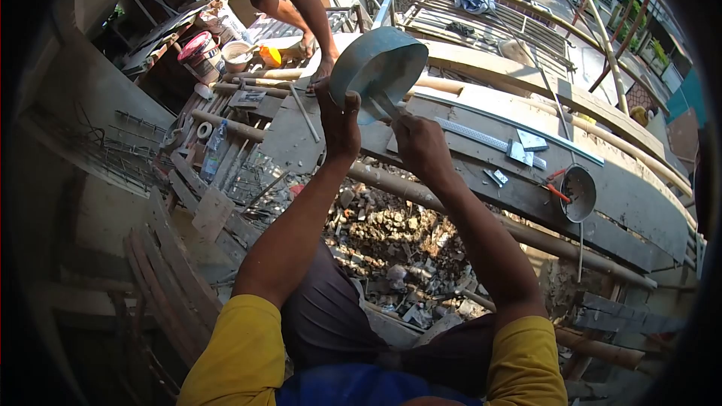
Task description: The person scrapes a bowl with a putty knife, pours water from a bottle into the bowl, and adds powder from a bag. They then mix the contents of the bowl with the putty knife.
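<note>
My left hand (341, 122) grips the rim of a round, shallow blue-green pan (359, 62), thumb over the edge and fingers behind it. The pan is tilted, so its inside faces right and toward me. In my closed right hand (421, 146) is a flat-bladed scraper (384, 105), its blade reaching into the pan at the lower rim. Whitish-grey residue coats the inside of the pan. Both hands are raised in front of the plank platform.
Wooden planks (617, 214) on bamboo poles carry a perforated metal strip (474, 134), small metal pieces and a metal bowl (580, 207) with red-handled pliers (557, 186). Another person's legs (304, 11) stand at upper left, near buckets (200, 56). Rubble (398, 248) lies far below.
</note>
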The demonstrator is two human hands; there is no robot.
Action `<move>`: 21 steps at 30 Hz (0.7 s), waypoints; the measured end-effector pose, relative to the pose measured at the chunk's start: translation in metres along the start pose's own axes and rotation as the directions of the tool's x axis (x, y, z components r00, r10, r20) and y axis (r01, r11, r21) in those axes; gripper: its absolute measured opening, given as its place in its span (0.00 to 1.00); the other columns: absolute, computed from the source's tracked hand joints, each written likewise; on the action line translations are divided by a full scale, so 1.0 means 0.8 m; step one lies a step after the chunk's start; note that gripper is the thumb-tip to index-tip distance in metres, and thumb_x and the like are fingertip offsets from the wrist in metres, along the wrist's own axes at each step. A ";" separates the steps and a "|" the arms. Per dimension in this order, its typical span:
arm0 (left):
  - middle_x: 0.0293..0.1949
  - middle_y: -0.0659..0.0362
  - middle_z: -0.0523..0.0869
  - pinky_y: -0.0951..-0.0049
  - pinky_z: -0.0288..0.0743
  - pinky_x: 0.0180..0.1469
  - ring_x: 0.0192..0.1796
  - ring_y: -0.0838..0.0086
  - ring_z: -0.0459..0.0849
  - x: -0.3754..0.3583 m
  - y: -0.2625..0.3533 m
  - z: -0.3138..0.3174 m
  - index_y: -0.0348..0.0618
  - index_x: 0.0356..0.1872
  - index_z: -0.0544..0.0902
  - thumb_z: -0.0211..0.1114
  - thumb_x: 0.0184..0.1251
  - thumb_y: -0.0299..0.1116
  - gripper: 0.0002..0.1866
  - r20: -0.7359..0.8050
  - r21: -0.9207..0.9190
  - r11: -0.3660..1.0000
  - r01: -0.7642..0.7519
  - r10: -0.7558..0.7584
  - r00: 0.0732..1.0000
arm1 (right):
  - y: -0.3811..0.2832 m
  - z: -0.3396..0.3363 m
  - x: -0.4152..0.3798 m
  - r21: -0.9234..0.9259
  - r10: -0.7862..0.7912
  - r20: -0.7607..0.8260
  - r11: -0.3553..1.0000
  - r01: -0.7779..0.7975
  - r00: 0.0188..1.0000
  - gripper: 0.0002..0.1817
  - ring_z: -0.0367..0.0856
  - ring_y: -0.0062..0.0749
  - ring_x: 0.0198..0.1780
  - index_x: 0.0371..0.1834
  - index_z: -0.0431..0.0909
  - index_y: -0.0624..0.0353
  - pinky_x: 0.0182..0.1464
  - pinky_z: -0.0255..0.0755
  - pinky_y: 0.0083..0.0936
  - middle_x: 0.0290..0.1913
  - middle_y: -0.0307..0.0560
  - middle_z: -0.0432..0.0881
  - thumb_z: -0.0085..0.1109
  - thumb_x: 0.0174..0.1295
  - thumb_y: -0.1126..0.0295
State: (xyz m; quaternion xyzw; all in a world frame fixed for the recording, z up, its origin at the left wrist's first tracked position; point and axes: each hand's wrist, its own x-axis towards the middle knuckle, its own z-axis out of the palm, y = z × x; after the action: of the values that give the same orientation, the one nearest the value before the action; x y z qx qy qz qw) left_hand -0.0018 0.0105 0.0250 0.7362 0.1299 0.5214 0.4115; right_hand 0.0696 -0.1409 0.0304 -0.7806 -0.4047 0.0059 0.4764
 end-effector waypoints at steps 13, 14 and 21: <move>0.52 0.47 0.70 0.61 0.62 0.62 0.57 0.59 0.71 0.003 0.010 -0.005 0.38 0.57 0.67 0.48 0.70 0.67 0.38 0.077 -0.007 0.999 -0.042 0.042 0.996 | 0.048 -0.029 0.012 -0.310 -0.143 -0.228 0.948 0.068 0.963 0.11 0.81 0.57 0.31 0.42 0.82 0.63 0.34 0.70 0.45 0.26 0.61 0.80 0.54 0.65 0.67; 0.52 0.47 0.70 0.61 0.62 0.62 0.57 0.59 0.71 0.002 0.008 -0.004 0.38 0.57 0.67 0.48 0.70 0.67 0.38 0.079 -0.007 0.999 -0.040 0.040 0.996 | 0.061 -0.019 0.010 -0.184 -0.116 -0.176 0.979 0.083 0.977 0.11 0.80 0.56 0.28 0.41 0.82 0.63 0.32 0.70 0.44 0.24 0.60 0.79 0.54 0.66 0.67; 0.50 0.49 0.72 0.60 0.64 0.60 0.55 0.61 0.72 0.001 0.008 0.005 0.37 0.57 0.66 0.51 0.66 0.70 0.40 -0.040 -0.034 0.999 0.000 -0.002 0.999 | 0.023 -0.008 0.002 0.421 0.245 0.442 0.792 -0.441 0.863 0.14 0.78 0.51 0.19 0.47 0.84 0.62 0.30 0.71 0.46 0.21 0.57 0.80 0.55 0.66 0.65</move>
State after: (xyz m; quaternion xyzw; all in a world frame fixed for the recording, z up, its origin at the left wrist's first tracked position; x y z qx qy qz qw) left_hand 0.0005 0.0053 0.0299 0.7185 0.1296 0.5380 0.4213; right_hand 0.0847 -0.1483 0.0210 -0.6726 -0.3183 0.3454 0.5718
